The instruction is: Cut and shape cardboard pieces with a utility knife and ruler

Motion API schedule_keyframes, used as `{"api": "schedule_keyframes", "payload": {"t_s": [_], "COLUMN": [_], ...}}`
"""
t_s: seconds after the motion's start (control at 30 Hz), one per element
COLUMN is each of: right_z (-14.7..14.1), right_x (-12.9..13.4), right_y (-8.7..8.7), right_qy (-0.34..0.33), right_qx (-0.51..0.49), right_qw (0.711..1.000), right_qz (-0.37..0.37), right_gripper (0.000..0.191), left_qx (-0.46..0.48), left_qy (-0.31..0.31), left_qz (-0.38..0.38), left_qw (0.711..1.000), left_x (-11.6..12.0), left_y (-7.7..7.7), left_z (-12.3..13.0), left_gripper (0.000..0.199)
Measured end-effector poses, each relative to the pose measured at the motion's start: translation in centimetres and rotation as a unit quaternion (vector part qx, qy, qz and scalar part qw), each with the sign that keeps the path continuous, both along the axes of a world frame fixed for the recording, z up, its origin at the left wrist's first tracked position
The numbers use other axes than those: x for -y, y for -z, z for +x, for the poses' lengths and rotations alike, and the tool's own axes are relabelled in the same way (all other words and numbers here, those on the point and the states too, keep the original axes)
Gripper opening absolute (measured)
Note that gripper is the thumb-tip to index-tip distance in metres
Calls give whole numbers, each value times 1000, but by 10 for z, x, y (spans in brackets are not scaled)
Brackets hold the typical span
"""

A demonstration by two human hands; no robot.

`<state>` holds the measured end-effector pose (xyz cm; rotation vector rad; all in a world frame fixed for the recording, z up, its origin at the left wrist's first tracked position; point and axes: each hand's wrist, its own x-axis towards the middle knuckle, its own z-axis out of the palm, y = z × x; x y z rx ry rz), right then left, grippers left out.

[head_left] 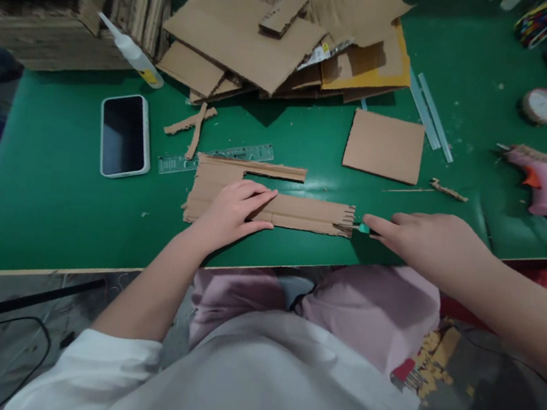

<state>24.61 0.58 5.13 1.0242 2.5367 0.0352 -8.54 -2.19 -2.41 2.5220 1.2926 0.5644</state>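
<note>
A cardboard piece (307, 214) with a long arm and a notch lies flat near the front edge of the green table. My left hand (238, 214) rests on its middle, fingers spread. Several short slits show at the piece's right end. My right hand (415, 236) is closed around a small green-handled cutter (364, 228), whose thin blade lies over the slit end. A clear ruler (178, 164) is partly under the cardboard's upper left side. Two crossed cardboard scraps (197, 129) sit just above it.
A phone (125, 136) and a glue bottle (134, 55) lie at left, near stacked cardboard (39, 33). Loose cardboard sheets (245, 33) fill the back. Right of centre is a square cardboard piece (385, 146); farther right are a tape roll (542, 106) and a pink glue gun (542, 178) with its cord.
</note>
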Motion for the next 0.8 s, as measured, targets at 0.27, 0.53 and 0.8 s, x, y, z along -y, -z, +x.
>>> {"api": "schedule_keyframes", "payload": {"t_s": [0.27,0.53,0.8], "right_z": [38,79,35], "right_x": [6,11,-9], "right_y": [2,19,50], "right_qy": [13,108,152], "right_qx": [52,-1,-80], "right_qw": [998,991,972], "right_qz": [33,79,158], "right_gripper": [32,40,46], "left_qx": [3,12,16], "left_qy": [4,-1,-19], "left_qz": [14,11,83], "left_qw": [1000,1000,996], "left_x": [0,1,5], "left_y": [3,1,-10], "left_z": [0,-1,6], "left_gripper": [54,54,57]}}
